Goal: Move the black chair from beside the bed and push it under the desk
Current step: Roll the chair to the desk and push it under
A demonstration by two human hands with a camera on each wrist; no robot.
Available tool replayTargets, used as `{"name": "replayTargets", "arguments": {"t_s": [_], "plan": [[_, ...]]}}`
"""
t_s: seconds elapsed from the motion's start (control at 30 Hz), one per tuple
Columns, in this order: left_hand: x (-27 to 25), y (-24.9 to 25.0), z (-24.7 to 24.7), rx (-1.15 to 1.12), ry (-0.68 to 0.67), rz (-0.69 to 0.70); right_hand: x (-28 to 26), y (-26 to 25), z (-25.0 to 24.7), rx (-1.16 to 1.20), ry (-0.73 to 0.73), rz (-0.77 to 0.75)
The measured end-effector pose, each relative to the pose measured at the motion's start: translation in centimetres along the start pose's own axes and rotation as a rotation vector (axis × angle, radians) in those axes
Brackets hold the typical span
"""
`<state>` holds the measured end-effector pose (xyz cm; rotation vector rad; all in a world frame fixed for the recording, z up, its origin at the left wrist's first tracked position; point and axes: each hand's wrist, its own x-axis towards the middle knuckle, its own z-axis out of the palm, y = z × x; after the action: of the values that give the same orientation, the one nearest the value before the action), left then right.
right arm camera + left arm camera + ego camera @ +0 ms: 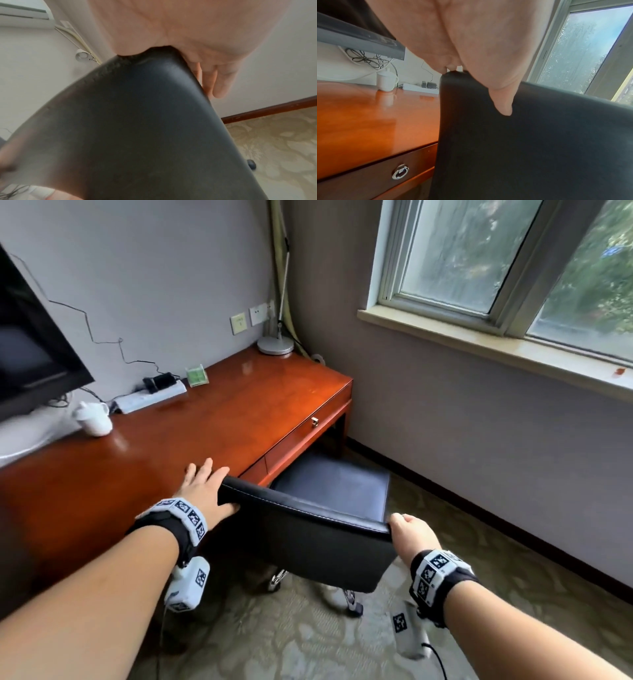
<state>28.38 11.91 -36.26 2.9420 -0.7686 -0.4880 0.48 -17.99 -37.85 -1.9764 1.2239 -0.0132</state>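
Note:
The black chair stands at the red-brown desk, its seat partly beneath the drawer front. My left hand holds the left end of the backrest top, fingers over the front and thumb on the back. In the left wrist view the thumb lies flat on the dark backrest. My right hand grips the right corner of the backrest, fingers curled over its edge. The right wrist view shows those fingers wrapped round the chair's edge.
On the desk are a white lidded mug, a power strip, a green box and a lamp base. A dark TV hangs at left. Wall and window close the right side. Patterned carpet lies underfoot.

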Motion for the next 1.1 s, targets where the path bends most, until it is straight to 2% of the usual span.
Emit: {"name": "replayTargets", "arguments": {"t_s": [0.2, 0.37, 0.47, 0.57, 0.67, 0.77, 0.83, 0.97, 1.07, 1.1], "plan": [[-1.6, 0.8, -1.3, 0.125, -0.074, 0.155, 0.8, 0.0, -3.2, -0.155, 0.062, 0.040], [-1.6, 0.6, -3.4, 0.226, -0.209, 0.287, 0.9, -2.3, -2.1, -0.338, 0.062, 0.000], [-1.1, -0.1, -4.0, 0.116, -0.212, 0.275, 0.9, -2.5, -0.9, -0.459, 0.023, -0.012], [-0.7, -0.7, -3.7, 0.153, -0.193, 0.381, 0.7, -2.3, -0.6, -0.569, 0.029, -0.019], [0.0, -1.2, -3.5, 0.091, -0.187, 0.353, 0.0, -3.1, -0.2, -0.717, 0.048, -0.076], [0.5, -1.2, -3.8, 0.075, -0.123, 0.386, 0.1, -3.4, 0.3, -0.805, 0.070, -0.094], [0.6, -1.5, -3.8, 0.096, -0.132, 0.396, -0.2, -3.4, 0.6, -0.837, 0.076, -0.117], [0.4, -1.8, -4.5, 0.088, -0.218, 0.285, -0.8, -3.7, 1.3, -0.784, 0.051, -0.114], [0.6, -1.5, -4.8, 0.064, -0.182, 0.266, -0.9, -4.4, 0.6, -0.723, 0.062, -0.080], [0.6, -1.2, -4.8, 0.076, -0.152, 0.273, -0.7, -4.6, 0.1, -0.703, 0.111, -0.075]]}}
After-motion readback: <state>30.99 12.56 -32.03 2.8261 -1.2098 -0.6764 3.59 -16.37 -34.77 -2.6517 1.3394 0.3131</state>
